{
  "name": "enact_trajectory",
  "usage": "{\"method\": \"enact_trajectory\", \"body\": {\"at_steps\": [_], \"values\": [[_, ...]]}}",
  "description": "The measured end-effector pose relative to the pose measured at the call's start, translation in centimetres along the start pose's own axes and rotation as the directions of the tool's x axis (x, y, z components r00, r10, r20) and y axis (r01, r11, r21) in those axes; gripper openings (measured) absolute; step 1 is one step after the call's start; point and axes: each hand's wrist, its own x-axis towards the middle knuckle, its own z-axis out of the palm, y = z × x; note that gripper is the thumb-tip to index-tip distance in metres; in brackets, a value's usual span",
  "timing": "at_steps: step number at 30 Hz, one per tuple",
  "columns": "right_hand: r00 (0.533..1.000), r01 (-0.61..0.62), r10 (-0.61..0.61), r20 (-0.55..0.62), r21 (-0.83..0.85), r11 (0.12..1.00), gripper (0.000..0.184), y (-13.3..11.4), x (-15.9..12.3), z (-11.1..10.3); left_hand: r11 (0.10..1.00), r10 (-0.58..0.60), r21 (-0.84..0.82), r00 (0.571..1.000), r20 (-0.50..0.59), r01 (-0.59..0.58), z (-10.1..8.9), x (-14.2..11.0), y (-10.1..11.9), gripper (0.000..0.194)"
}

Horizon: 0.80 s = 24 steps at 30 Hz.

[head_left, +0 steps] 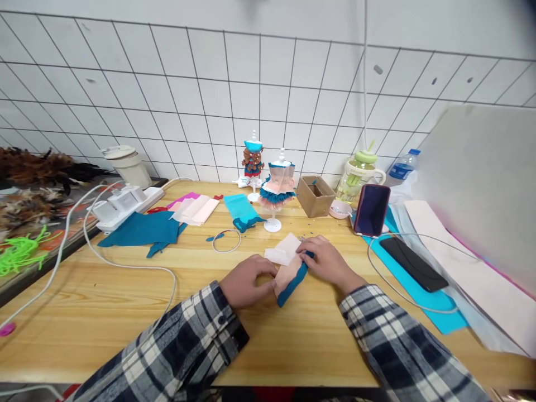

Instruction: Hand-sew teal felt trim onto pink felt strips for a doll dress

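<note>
Between my hands lies a strip of layered crepe paper, pale pink [285, 272] over dark blue [293, 287], slanting across the table. My left hand [251, 280] has thumb and fingers closed at the strip's left edge. At its upper right end, my right hand [325, 259] pinches the paper; its fingertips partly cover that end. Just behind the strip is a loose pale pink paper piece [281, 252]. Beyond it stands a small white dress form [280, 178] wearing a pink bodice and a ruffled blue and pink skirt.
A second dressed form [253, 162] stands near the wall beside a cardboard box [315, 196]. Left are a bangle-like ring [226, 241], blue paper [142, 229] and a power strip [125, 207] with cables. Right are an upright phone [371, 209], a black phone [412, 263] and paper sheets.
</note>
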Motion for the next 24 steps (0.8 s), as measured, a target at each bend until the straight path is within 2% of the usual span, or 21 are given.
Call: {"method": "enact_trajectory", "body": {"at_steps": [2, 5, 9, 13, 15, 18, 20, 22, 24], "values": [[0.999, 0.001, 0.001, 0.046, -0.044, 0.999, 0.018, -0.3, -0.2, 0.0, 0.998, -0.063, 0.011, 0.998, 0.032, 0.063, -0.8, 0.0, 0.0, 0.021], [0.992, -0.073, 0.084, 0.092, -0.113, 0.991, 0.016, -0.5, -0.2, -0.5, 0.984, -0.176, 0.03, 0.983, 0.059, 0.175, -2.2, -0.1, -0.2, 0.024], [0.978, -0.139, 0.158, 0.136, -0.139, 0.98, 0.018, -0.6, -0.1, -0.8, 0.92, -0.392, 0.052, 0.916, 0.08, 0.389, -3.7, -0.5, -1.3, 0.029], [0.969, -0.179, 0.198, 0.147, -0.132, 0.975, 0.019, -0.5, -0.3, -0.8, 0.88, -0.475, 0.024, 0.878, 0.058, 0.474, -4.8, -1.2, -3.3, 0.032], [0.965, -0.196, 0.215, 0.148, -0.134, 0.971, 0.019, -0.5, -0.5, -1.0, 0.877, -0.479, 0.035, 0.877, 0.018, 0.479, -5.1, -1.4, -4.1, 0.033], [0.968, -0.19, 0.212, 0.134, -0.162, 0.968, 0.016, -0.9, -0.5, -1.2, 0.888, -0.425, 0.112, 0.888, -0.174, 0.447, -4.7, -1.4, -4.6, 0.036], [0.981, -0.167, 0.183, 0.07, -0.188, 0.968, 0.014, -1.4, -0.3, -1.3, 0.907, -0.335, 0.16, 0.897, -0.287, 0.39, -3.9, -1.1, -4.3, 0.04], [0.993, -0.108, 0.114, 0.02, -0.193, 0.975, 0.014, -1.9, 0.0, -1.1, 0.932, -0.223, 0.209, 0.923, -0.315, 0.297, -2.9, -0.6, -3.8, 0.046], [1.0, -0.006, 0.011, 0.028, -0.163, 0.987, 0.015, -2.4, 0.3, -0.7, 0.95, -0.116, 0.25, 0.955, -0.271, 0.186, -2.0, 0.3, -3.6, 0.054]]}}
